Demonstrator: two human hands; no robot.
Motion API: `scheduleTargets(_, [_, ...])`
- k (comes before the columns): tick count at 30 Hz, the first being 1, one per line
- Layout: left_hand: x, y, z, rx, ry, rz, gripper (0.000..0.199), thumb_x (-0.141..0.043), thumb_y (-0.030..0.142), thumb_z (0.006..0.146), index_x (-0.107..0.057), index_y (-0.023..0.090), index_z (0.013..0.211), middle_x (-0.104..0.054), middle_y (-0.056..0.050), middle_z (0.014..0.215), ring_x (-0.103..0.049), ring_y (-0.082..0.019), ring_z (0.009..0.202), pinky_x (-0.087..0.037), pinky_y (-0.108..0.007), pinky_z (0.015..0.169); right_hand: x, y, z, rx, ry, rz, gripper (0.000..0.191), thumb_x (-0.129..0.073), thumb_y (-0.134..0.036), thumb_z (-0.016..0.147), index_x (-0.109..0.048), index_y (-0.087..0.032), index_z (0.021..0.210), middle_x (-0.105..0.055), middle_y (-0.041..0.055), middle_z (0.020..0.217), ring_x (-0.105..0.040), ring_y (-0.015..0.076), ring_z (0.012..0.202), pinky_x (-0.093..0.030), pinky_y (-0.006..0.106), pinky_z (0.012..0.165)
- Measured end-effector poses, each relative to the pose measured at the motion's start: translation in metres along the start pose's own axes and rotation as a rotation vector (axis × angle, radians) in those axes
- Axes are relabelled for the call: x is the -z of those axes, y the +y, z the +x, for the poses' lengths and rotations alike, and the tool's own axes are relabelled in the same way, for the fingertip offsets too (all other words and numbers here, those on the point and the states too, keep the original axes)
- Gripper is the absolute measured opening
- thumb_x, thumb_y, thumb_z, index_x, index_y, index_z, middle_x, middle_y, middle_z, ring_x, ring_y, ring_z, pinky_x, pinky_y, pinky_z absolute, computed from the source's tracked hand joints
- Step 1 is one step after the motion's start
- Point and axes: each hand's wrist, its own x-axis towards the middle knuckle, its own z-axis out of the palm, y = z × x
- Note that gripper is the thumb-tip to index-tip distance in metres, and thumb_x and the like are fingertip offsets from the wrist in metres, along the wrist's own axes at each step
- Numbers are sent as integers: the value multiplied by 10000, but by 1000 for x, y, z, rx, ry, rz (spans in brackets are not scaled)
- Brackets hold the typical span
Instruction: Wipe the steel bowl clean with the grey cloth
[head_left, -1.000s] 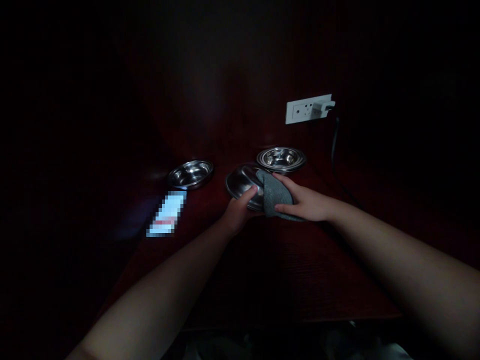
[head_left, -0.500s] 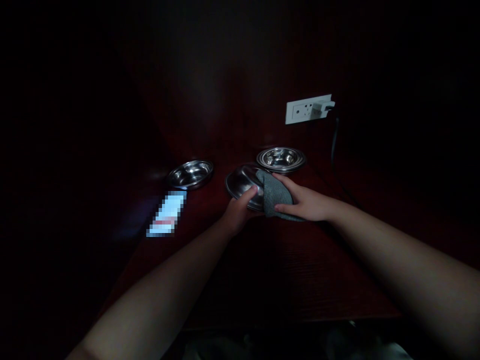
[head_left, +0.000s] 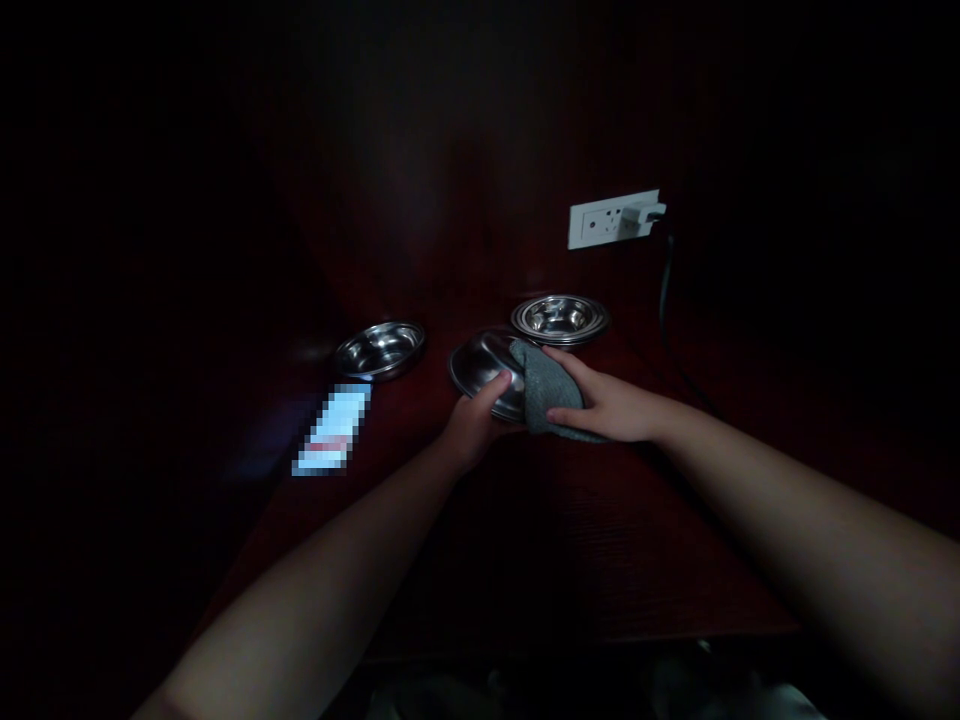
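Observation:
A shiny metal bowl (head_left: pixel 480 362), its rounded underside facing me, is held over the dark red table. My left hand (head_left: pixel 478 420) grips its near edge, the thumb lying on the outside and the fingers hidden beneath. On the right side of the bowl, my right hand (head_left: pixel 596 395) is closed round a grey-green cloth (head_left: pixel 551 390) folded over the rim and pressed against the metal. Just behind stands a stack of metal bowls (head_left: pixel 559 318), openings up. Another metal bowl (head_left: pixel 381 350) rests on the table to the left, opening up.
A lit, blurred-out phone-like screen (head_left: pixel 332 430) lies left of my left forearm. On the back wall is a white socket panel (head_left: pixel 611 220) with a plug in it, and a dark cable (head_left: pixel 665 285) runs down to the table (head_left: pixel 585 540). The surroundings are very dark.
Almost nothing differs. The whole view has shifted very slightly; both hands keep the same hold on the bowl and the cloth.

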Motion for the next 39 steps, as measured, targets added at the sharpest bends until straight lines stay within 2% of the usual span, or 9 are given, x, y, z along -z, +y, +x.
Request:
scheduleTargets(6, [1, 0, 1, 0, 0, 15, 377, -632, 381, 816, -651, 148, 1112, -702, -148, 1102, -673, -288, 968, -553, -499, 833, 1, -1, 1, -29, -17, 3, 972, -670, -466, 782, -146, -158, 1540, -345, 190, 1533, -421, 344, 1353, -322, 533, 1127])
scheduleTargets(17, [1, -1, 0, 5, -8, 4, 378, -639, 381, 811, -652, 151, 1110, -718, -134, 1056, -673, -291, 982, -545, -500, 853, 1, 0, 0, 5, 0, -9, 942, -666, -465, 791, -155, -209, 1539, -356, 164, 1532, -425, 344, 1351, -327, 548, 1120])
scheduleTargets(23, [1, 0, 0, 1, -21, 7, 372, -629, 377, 821, -652, 156, 1119, -708, -139, 1095, -670, -287, 983, -548, -496, 851, 2, -2, 0, -32, -20, -13, 962, -662, -470, 789, -143, -168, 1540, -340, 194, 1535, -426, 349, 1348, -337, 553, 1111])
scheduleTargets(32, [0, 1, -1, 2, 15, 17, 358, -626, 363, 822, -645, 154, 1112, -704, -139, 1100, -672, -290, 969, -551, -503, 837, 1, -2, 0, -46, -10, -8, 972, -673, -464, 777, -149, -169, 1540, -379, 184, 1514, -443, 352, 1333, -346, 540, 1111])
scheduleTargets(39, [1, 0, 0, 4, 0, 8, 378, -632, 367, 816, -644, 144, 1122, -700, -145, 1100, -667, -297, 981, -544, -513, 844, 1, 1, 0, -9, -11, -7, 965, -664, -470, 791, -128, -203, 1547, -368, 179, 1523, -448, 356, 1329, -339, 569, 1101])
